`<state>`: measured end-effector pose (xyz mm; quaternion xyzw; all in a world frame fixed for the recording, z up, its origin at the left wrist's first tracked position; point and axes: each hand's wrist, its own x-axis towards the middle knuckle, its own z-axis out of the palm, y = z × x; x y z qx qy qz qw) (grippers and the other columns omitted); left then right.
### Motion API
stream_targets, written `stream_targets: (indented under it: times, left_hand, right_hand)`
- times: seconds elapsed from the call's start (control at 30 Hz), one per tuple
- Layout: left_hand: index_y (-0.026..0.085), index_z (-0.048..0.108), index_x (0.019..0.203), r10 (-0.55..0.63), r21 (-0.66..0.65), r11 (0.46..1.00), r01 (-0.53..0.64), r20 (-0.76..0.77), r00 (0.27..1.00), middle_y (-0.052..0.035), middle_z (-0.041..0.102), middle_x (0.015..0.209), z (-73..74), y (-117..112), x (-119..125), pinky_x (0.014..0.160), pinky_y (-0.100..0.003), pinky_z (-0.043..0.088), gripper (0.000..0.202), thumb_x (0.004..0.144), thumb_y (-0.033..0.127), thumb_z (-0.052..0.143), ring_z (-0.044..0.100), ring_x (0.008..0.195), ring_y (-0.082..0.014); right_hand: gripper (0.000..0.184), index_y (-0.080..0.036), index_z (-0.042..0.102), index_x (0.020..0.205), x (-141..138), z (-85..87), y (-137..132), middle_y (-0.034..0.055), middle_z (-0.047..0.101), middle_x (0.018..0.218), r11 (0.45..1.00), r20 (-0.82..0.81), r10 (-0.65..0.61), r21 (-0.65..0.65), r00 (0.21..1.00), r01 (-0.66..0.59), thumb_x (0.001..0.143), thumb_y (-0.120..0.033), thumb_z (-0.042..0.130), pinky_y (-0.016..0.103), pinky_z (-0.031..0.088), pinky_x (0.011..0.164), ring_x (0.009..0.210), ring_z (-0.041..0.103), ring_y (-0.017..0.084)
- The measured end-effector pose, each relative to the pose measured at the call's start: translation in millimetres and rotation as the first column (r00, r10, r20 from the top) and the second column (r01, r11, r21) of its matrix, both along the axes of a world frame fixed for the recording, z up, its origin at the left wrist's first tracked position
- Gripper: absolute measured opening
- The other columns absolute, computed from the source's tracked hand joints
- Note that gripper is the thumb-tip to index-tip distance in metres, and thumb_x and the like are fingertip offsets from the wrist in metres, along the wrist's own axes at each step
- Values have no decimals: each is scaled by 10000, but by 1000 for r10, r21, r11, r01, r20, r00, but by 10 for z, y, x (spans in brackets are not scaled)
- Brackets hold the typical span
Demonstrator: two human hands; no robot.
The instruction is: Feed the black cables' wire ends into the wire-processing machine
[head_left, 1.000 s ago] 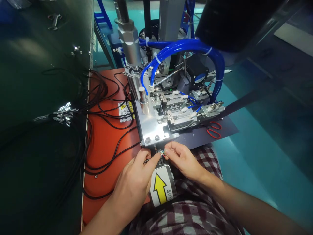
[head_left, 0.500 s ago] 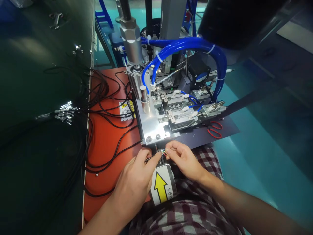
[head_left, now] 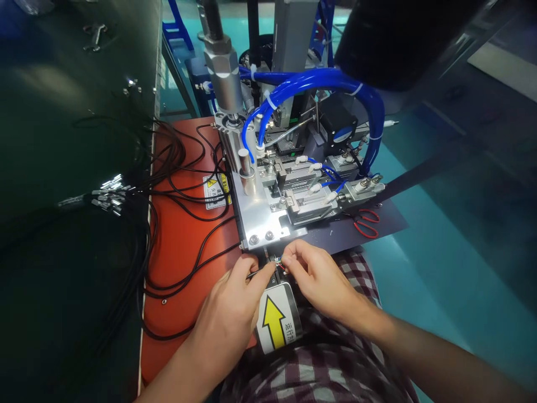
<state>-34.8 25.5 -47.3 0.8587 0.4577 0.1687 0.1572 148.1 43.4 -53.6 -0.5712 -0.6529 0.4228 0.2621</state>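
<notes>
Two pinch grips meeting, left hand (head_left: 229,313) closed on thin black cable (head_left: 255,275), right hand (head_left: 321,277) closed on small wire end (head_left: 280,262) between both fingertips, metal fixture plate (head_left: 254,215) just beyond them, yellow arrow label (head_left: 274,324) between the wrists.

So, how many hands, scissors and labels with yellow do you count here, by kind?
Hands: 2, the left hand and right hand, both pinching one thin black cable
Red-handled scissors: 1
Labels with yellow: 2, the arrow label and warning sticker
Total: 5
</notes>
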Motion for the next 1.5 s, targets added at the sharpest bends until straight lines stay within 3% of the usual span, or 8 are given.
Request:
stream_targets:
  times: [0.2, 0.4, 0.53, 0.67, 0.83, 1.0, 1.23, 1.5]
  left_hand:
    - [114, 599, 1178, 5, -9, 1000, -5, -5, 1000, -121, 543, 919, 2, -6, -2, 582, -348, 550, 417, 827, 15, 397, 606, 732, -220]
    - [120, 598, 1173, 5, 9, 1000, -5, -5, 1000, -118, 543, 918, 11, -14, -13, 591, -330, 547, 392, 848, 46, 391, 601, 721, -203]
    - [143, 573, 1199, -4, -2, 1000, 4, -23, 1000, -103, 539, 928, 11, -10, -11, 613, -316, 549, 388, 869, 81, 378, 601, 741, -195]
    - [136, 597, 1164, 2, 30, 1000, -2, -16, 1000, -100, 545, 892, 17, 0, 1, 568, -294, 545, 402, 843, 38, 376, 602, 701, -187]
    - [115, 609, 1147, -11, 35, 999, 10, 24, 1000, -108, 548, 896, 15, 9, 4, 566, -303, 555, 409, 817, 8, 393, 609, 700, -193]
    - [105, 613, 1143, -6, 53, 999, 4, 34, 999, -112, 546, 894, -2, 16, -2, 568, -307, 554, 408, 810, 1, 401, 612, 713, -203]
    - [110, 612, 1145, -10, 59, 998, 9, 16, 1000, -106, 551, 876, 12, 16, 3, 551, -300, 557, 416, 821, -1, 375, 609, 677, -186]
    - [111, 610, 1142, -7, 61, 998, 6, 18, 1000, -111, 553, 886, -1, 18, -5, 554, -297, 558, 399, 831, 12, 381, 611, 686, -188]
  right_hand:
    - [208, -193, 498, 706, 4, -13, 56, -31, 521, 617, 967, -192, -14, -253, 981, -35, 907, -226, 452, 234, 348, 516, 551, 467, 122]
    - [164, -195, 514, 743, 7, -11, 42, -32, 531, 639, 994, -62, -32, -109, 998, 25, 898, -211, 463, 236, 335, 527, 576, 468, 123]
    - [184, -191, 511, 701, 6, -10, 68, -40, 503, 603, 969, -178, -26, -247, 984, -19, 878, -221, 473, 227, 337, 502, 540, 443, 113]
    - [136, -184, 549, 733, 28, -83, 74, -27, 539, 646, 972, -219, -57, -233, 974, 4, 856, -222, 505, 230, 357, 524, 572, 464, 114]
    - [215, -180, 541, 736, 47, -106, 65, -51, 481, 583, 918, -374, -139, -396, 917, -23, 868, -349, 528, 211, 267, 396, 427, 351, 75]
    - [192, -170, 565, 747, -2, -91, 61, -41, 473, 591, 944, -374, -191, -325, 908, 65, 840, -337, 561, 229, 299, 444, 491, 383, 97]
    - [144, -194, 546, 786, -33, -168, -29, -43, 460, 633, 985, -316, -123, -154, 941, 77, 897, -274, 503, 243, 307, 487, 520, 365, 105]
    - [180, -195, 537, 736, 10, -202, 5, -31, 487, 628, 965, -320, -167, -247, 933, 88, 876, -306, 516, 237, 356, 496, 549, 434, 121]
